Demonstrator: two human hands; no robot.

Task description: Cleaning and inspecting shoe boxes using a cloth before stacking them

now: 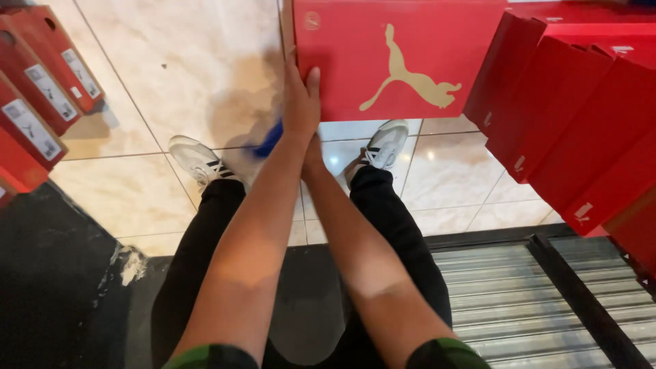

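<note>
the person stands over a pale tiled floor (171, 61) and holds a large red shoebox (400, 58) out in front, at the top middle of the view. the left hand (301, 102) lies flat against the box's near left edge, fingers straight and close together, thumb raised beside them. the right hand (313, 158) sits lower, mostly hidden under the left wrist and the bottom of the box, so whether its fingers are spread or curled cannot be told; it seems to prop the box from beneath. a blurred blue object (268, 140) shows just left of the left wrist; what it is cannot be told.

judging by the grip, the step in hand is carrying or positioning this box, with the weight shared between a side press and an underside support. any further move would call for keeping the box level and the lower hand firmly under it, since the upper hand only steadies.

the box lid bears a gold leaping-animal figure at its middle and a small round mark in its upper left corner. to the right, a slanted stack of red boxes (581, 116) leans in a row, each with a small white mark on its end. at the left edge, more red boxes (41, 89) show white rectangular labels on their ends. white shoes (198, 158) with dark stripes stand on the tiles below.
</note>
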